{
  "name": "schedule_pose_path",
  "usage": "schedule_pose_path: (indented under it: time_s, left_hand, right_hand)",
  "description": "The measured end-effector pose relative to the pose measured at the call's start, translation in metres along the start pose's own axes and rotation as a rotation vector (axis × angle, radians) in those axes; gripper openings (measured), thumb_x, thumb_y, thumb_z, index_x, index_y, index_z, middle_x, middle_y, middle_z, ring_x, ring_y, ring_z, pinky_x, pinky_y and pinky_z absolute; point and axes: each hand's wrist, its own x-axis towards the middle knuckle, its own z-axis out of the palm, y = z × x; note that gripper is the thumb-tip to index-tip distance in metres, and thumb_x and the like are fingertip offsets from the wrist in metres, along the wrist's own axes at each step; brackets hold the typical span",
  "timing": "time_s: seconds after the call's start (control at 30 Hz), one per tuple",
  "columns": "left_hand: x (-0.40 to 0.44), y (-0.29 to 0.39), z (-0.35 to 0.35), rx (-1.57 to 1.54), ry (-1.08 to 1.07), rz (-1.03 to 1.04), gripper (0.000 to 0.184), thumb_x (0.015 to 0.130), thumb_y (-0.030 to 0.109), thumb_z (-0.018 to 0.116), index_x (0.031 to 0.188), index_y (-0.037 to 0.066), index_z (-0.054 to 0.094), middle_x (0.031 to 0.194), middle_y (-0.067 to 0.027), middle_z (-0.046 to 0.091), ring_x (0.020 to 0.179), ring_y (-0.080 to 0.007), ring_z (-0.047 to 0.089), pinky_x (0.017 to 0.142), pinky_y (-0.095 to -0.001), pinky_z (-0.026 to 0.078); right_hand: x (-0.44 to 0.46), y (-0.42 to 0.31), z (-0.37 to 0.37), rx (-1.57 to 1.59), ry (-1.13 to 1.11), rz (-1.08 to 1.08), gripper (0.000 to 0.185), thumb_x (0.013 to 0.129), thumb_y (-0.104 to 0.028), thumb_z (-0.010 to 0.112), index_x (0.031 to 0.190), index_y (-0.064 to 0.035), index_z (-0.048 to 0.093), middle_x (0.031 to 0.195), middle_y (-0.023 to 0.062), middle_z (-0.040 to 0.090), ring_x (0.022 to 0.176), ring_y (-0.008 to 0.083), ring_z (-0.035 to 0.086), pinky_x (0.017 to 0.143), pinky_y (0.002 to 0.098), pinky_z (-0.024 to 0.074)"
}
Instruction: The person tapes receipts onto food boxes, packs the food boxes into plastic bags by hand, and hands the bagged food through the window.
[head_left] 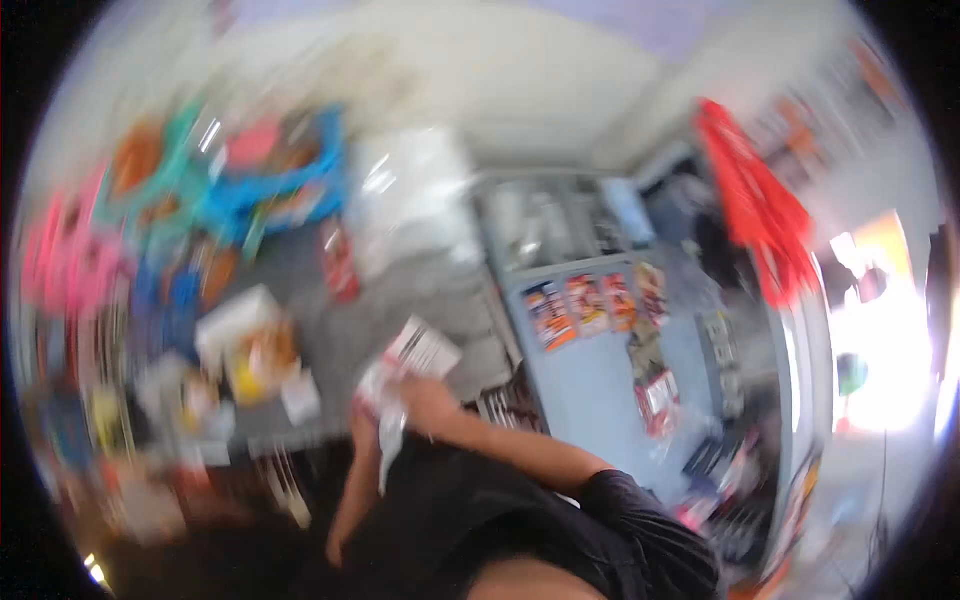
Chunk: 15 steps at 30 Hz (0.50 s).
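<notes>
Close together in front of my body, both hands are on a white, partly clear plastic packet (391,424). My left hand (364,422) is closed on its left side, and the fingers are smeared by motion. My right hand (428,404) grips it from the right, fingers curled. A white printed card or label (424,348) sticks out above my hands, with dark text too blurred to read. Whether it is joined to the packet, I cannot tell. Below the hands, a tail of the plastic hangs down.
A grey counter (395,300) bears a red packet (339,262), a white box (235,325) and a large white plastic bundle (418,195). Pink, teal and blue baskets (290,195) stand at the back left. Colourful packets (588,303) lie on a blue-grey surface; a red bag (752,195) hangs right.
</notes>
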Motion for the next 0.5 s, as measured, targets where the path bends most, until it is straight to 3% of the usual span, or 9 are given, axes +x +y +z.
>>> schedule_pose_path:
  time_s: [0.07, 0.1, 0.13, 0.2, 0.27, 0.3, 0.47, 0.5]
  left_hand:
    - [0.016, 0.021, 0.027, -0.119, -0.110, -0.065, 0.051, 0.101, 0.043, 0.035, 0.123, 0.000, 0.050, 0.114, -0.0105, 0.058, 0.101, -0.0215, 0.059, 0.086, -0.0354, 0.048]
    - [0.018, 0.029, 0.037, -0.147, -0.150, -0.104, 0.051, 0.101, 0.044, 0.035, 0.123, 0.001, 0.050, 0.115, -0.0106, 0.058, 0.101, -0.0215, 0.059, 0.086, -0.0354, 0.048]
    - [0.021, 0.035, 0.048, -0.162, -0.191, -0.130, 0.051, 0.101, 0.044, 0.035, 0.123, 0.001, 0.050, 0.115, -0.0106, 0.058, 0.102, -0.0216, 0.059, 0.086, -0.0354, 0.048]
    - [0.021, 0.053, 0.062, -0.160, -0.275, -0.180, 0.052, 0.101, 0.044, 0.034, 0.124, 0.001, 0.050, 0.115, -0.0107, 0.058, 0.102, -0.0216, 0.059, 0.086, -0.0354, 0.048]
    - [0.022, 0.071, 0.074, -0.136, -0.362, -0.225, 0.052, 0.101, 0.045, 0.034, 0.124, 0.001, 0.050, 0.115, -0.0107, 0.058, 0.102, -0.0216, 0.059, 0.087, -0.0355, 0.048]
    - [0.024, 0.076, 0.090, -0.113, -0.417, -0.243, 0.052, 0.101, 0.045, 0.034, 0.124, 0.001, 0.050, 0.115, -0.0108, 0.058, 0.102, -0.0216, 0.059, 0.087, -0.0355, 0.048]
    - [0.013, 0.073, 0.196, 0.015, -0.771, -0.412, 0.054, 0.101, 0.046, 0.033, 0.125, 0.002, 0.050, 0.116, -0.0110, 0.059, 0.103, -0.0217, 0.059, 0.087, -0.0356, 0.048]
    - [0.005, 0.066, 0.222, 0.047, -0.859, -0.464, 0.054, 0.101, 0.046, 0.032, 0.126, 0.002, 0.050, 0.116, -0.0110, 0.059, 0.103, -0.0217, 0.059, 0.088, -0.0356, 0.048]
  right_hand:
    - [-0.002, 0.002, -0.016, 0.082, -0.164, 0.087, 0.031, 0.087, -0.021, 0.052, 0.114, -0.0085, 0.059, 0.099, 0.0156, 0.066, 0.091, 0.0332, 0.064, 0.076, 0.0423, 0.0513]
    - [-0.010, 0.005, -0.010, 0.053, -0.007, 0.013, 0.030, 0.086, -0.021, 0.054, 0.112, -0.0067, 0.059, 0.100, 0.0178, 0.065, 0.090, 0.0344, 0.064, 0.076, 0.0428, 0.0512]
    - [-0.020, 0.016, 0.011, 0.054, 0.142, -0.079, 0.056, 0.063, -0.024, 0.073, 0.114, -0.0047, 0.059, 0.095, 0.0176, 0.066, 0.090, 0.0376, 0.064, 0.077, 0.0458, 0.0503]
    - [-0.028, -0.020, -0.054, 0.217, 0.033, -0.030, 0.029, 0.077, -0.017, 0.059, 0.103, -0.0047, 0.060, 0.088, 0.0201, 0.065, 0.085, 0.0395, 0.062, 0.074, 0.0463, 0.0488]
    - [-0.033, -0.039, -0.093, 0.260, -0.037, 0.098, 0.026, 0.073, -0.014, 0.061, 0.097, -0.0042, 0.059, 0.083, 0.0193, 0.064, 0.082, 0.0409, 0.061, 0.072, 0.0470, 0.0478]
    - [-0.042, -0.043, -0.111, 0.323, 0.072, 0.091, 0.021, 0.071, -0.011, 0.061, 0.091, -0.0046, 0.056, 0.080, 0.0186, 0.063, 0.081, 0.0412, 0.061, 0.071, 0.0470, 0.0479]
    - [-0.118, -0.024, -0.184, 0.200, 0.177, 0.238, 0.025, 0.070, -0.012, 0.063, 0.093, -0.0056, 0.056, 0.080, 0.0195, 0.064, 0.080, 0.0408, 0.062, 0.071, 0.0478, 0.0488]
    - [-0.141, -0.022, -0.201, 0.207, 0.210, 0.351, 0.030, 0.070, -0.012, 0.064, 0.099, -0.0072, 0.058, 0.082, 0.0202, 0.064, 0.080, 0.0404, 0.062, 0.071, 0.0473, 0.0492]
